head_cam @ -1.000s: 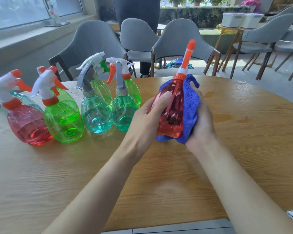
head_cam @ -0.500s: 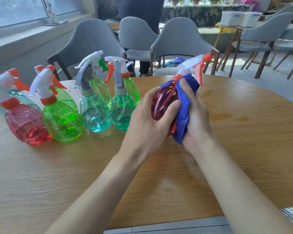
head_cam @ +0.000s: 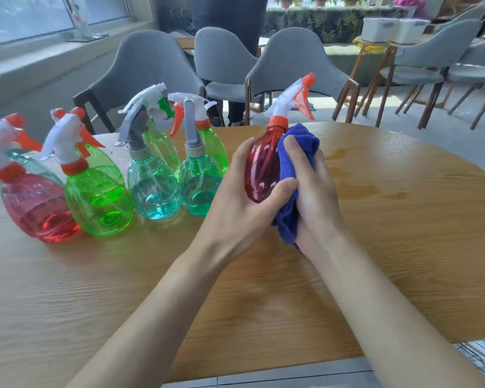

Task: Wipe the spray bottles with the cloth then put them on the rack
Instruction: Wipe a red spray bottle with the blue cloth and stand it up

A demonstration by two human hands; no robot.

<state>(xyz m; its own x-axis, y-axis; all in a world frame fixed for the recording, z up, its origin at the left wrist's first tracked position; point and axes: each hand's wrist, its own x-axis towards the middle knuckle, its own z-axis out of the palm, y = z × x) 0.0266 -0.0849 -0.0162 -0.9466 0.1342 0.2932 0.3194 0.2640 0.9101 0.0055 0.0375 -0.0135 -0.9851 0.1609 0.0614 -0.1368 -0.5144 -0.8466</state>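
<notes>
Red bottle (head_cam: pixel 261 169) (blue cloth (head_cam: pixel 287 222)) near standing bottles (head_cam: pixel 151 186)

No legible text, label, brand or number on red spray bottle (head_cam: pixel 261 169), cloth (head_cam: pixel 287 219) or table (head_cam: pixel 403 233).

At frame centre we record the left hand (head_cam: pixel 237 211) gripping a red spray bottle (head_cam: pixel 261 166) over the wooden table (head_cam: pixel 403 219), nozzle pointing upper right. The right hand (head_cam: pixel 317 189) holds a blue cloth (head_cam: pixel 286 219) against the bottle's side. A row of other spray bottles (head_cam: pixel 98 203) stands at left.
</notes>
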